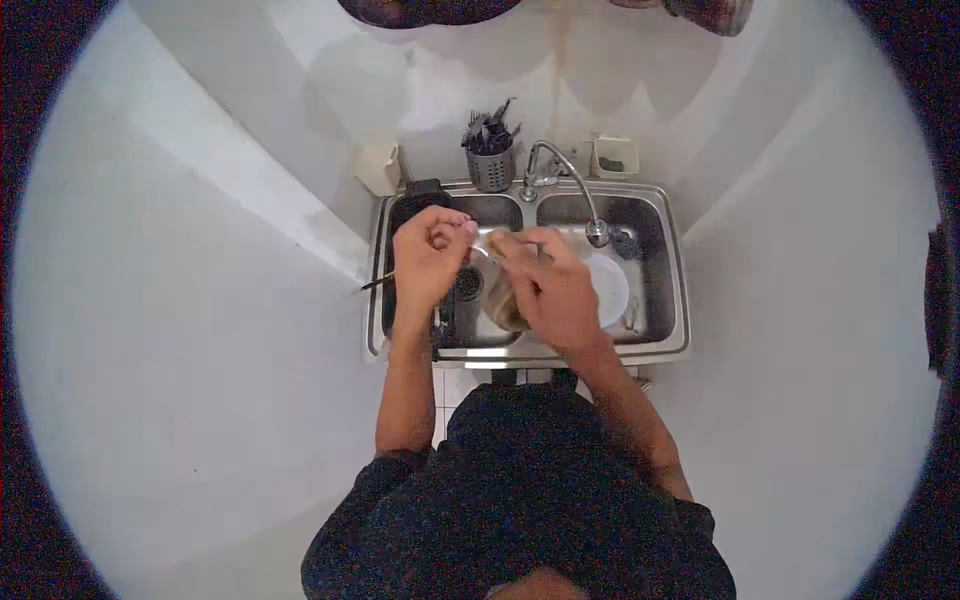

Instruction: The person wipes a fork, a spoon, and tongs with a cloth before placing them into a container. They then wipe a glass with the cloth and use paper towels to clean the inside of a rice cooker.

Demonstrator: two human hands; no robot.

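My left hand (432, 255) is closed in a pinch above the left basin, its fingertips near a thin, shiny, pale piece (481, 251) whose kind I cannot make out. Close beside it, my right hand (555, 290) is closed over the divider, fingers curled. A small yellow-brown thing (495, 241) shows at the right fingertips, too blurred to name. Below the right fingers appears a brownish rounded shape (503, 305), also unclear. A white plate (610, 290) lies in the right basin, partly behind my right hand.
The steel double sink (683, 300) has a curved faucet (570, 165) over its right basin. Behind stand a cutlery holder (490, 170) full of utensils and a pale container (615, 157). A dark mesh scrubber (625, 243) lies in the right basin. Black items (400, 210) fill the left side.
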